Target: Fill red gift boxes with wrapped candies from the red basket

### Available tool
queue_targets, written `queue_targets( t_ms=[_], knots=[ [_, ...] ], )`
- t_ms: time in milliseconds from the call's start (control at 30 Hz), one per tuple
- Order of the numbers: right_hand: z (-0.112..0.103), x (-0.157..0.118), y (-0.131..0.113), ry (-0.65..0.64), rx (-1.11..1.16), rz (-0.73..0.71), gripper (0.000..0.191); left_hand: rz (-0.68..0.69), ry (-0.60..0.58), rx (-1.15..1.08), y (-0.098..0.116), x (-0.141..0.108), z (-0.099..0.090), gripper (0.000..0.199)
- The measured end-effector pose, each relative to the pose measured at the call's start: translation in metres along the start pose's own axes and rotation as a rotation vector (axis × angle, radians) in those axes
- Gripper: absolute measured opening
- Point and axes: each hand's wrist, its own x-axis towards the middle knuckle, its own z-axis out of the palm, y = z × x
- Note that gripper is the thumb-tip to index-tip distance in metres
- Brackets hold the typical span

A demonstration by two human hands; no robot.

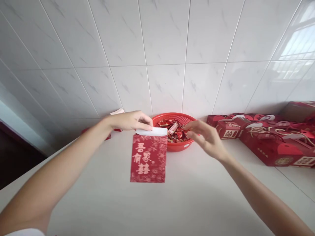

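Observation:
My left hand (134,120) is closed on a red envelope (149,159) by its white flap, thumb on the near side. Pale Chinese characters run down the envelope's front, which hangs upright above the white counter. Behind it stands a red plastic basket (179,148) of wrapped candies (178,135), partly hidden by the envelope. Over the basket's right rim is my right hand (205,136), its thumb and fingers curved and a gap showing between them. Its fingertips are by the candies, and nothing can be made out in them.
Several red gift boxes (268,144) with twine handles stand along the right side of the counter (187,196). At the back left, more red and white items (117,112) lie partly behind my left arm. A tiled wall (164,85) borders the back.

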Motion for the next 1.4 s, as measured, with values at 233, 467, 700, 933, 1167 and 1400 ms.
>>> queue_targets(
  t_ms=[233,467,700,933,1167,1400],
  knots=[
    [0.023,-0.003,-0.010,-0.156,0.019,-0.004,0.029,0.203,0.029,-0.077,0.027,0.021,0.039,0.028],
    [0.022,-0.023,0.013,-0.212,0.006,0.117,0.049,0.236,-0.013,-0.115,0.009,0.023,0.085,0.025],
    [0.028,-0.041,0.024,-0.273,0.083,0.224,0.048,0.129,-0.094,-0.427,-0.007,0.025,0.116,0.028],
    [0.032,-0.040,0.027,-0.209,0.164,0.237,0.031,0.163,0.142,-0.411,-0.004,0.019,0.109,0.019],
    [0.042,-0.036,0.032,-0.236,0.141,0.181,0.024,0.086,-0.040,-0.418,-0.023,0.020,0.115,0.026],
    [0.009,0.010,0.053,0.148,0.222,0.264,0.028,0.160,-0.123,-0.531,-0.026,0.020,0.098,0.025]
  ],
)
